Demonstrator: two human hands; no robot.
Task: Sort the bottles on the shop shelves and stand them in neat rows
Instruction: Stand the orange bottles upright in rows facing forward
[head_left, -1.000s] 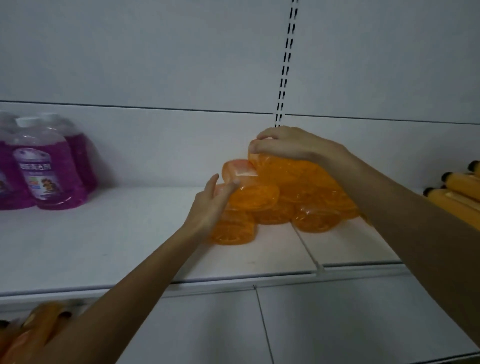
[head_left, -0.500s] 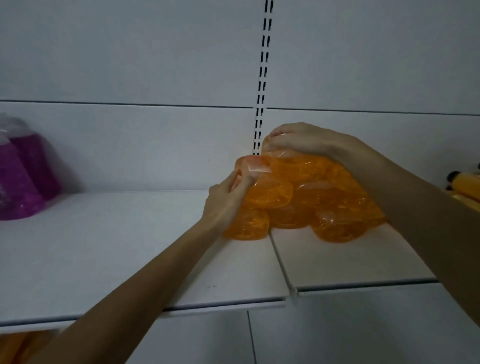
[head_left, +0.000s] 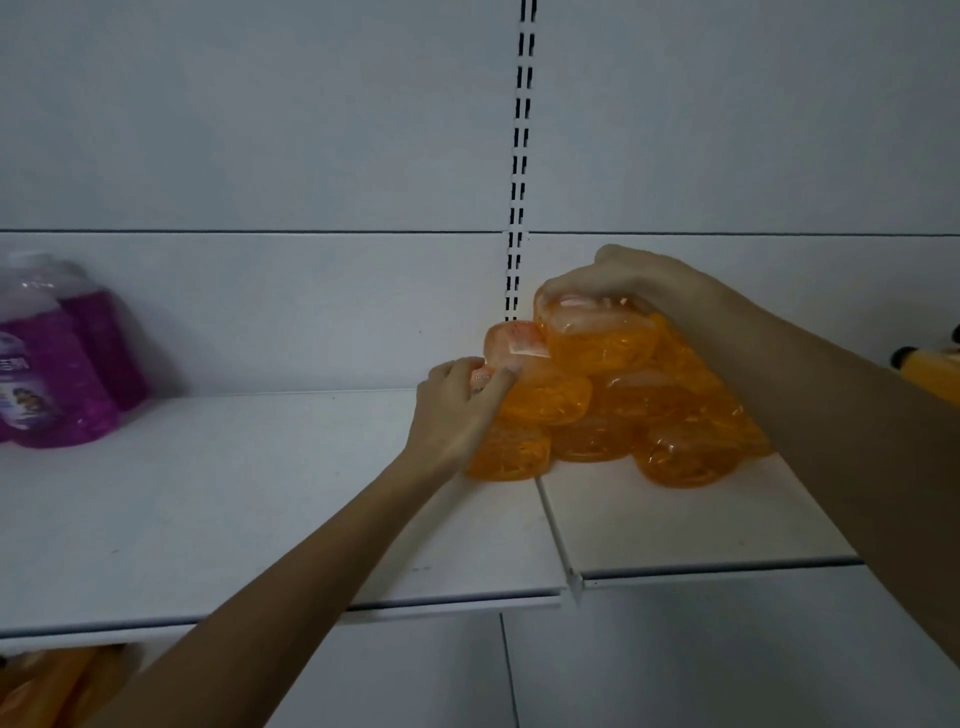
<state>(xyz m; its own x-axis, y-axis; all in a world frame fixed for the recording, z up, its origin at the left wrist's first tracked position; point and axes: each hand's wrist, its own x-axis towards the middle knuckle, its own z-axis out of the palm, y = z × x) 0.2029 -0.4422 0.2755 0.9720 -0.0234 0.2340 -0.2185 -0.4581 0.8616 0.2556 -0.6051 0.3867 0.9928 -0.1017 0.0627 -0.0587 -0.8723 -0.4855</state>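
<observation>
Orange bottles (head_left: 670, 415) lie on their sides in a heap on the white shelf (head_left: 208, 493). Their ends face the camera. They are stacked three tiers high against the back panel, across the join between two shelf boards.

The right hand (head_left: 623, 278) reaches over the heap from the right and grips the top bottle (head_left: 597, 340), its fingers curled close together over the upper edge. The left hand (head_left: 457, 410) is at the heap's left side, with bent fingers held together and curled round the left end of a middle bottle (head_left: 545, 397). Just behind that hand, a paler labelled bottle (head_left: 511, 340) sticks up.

Purple bottles (head_left: 57, 364) stand well apart at the shelf's left end. A yellow bottle (head_left: 935, 376) with a black cap lies at the right edge. A slotted rail (head_left: 522, 130) runs up the back panel above the heap. Below the shelf at bottom left are orange shapes (head_left: 57, 686), possibly more bottles, though they are too blurred to tell.
</observation>
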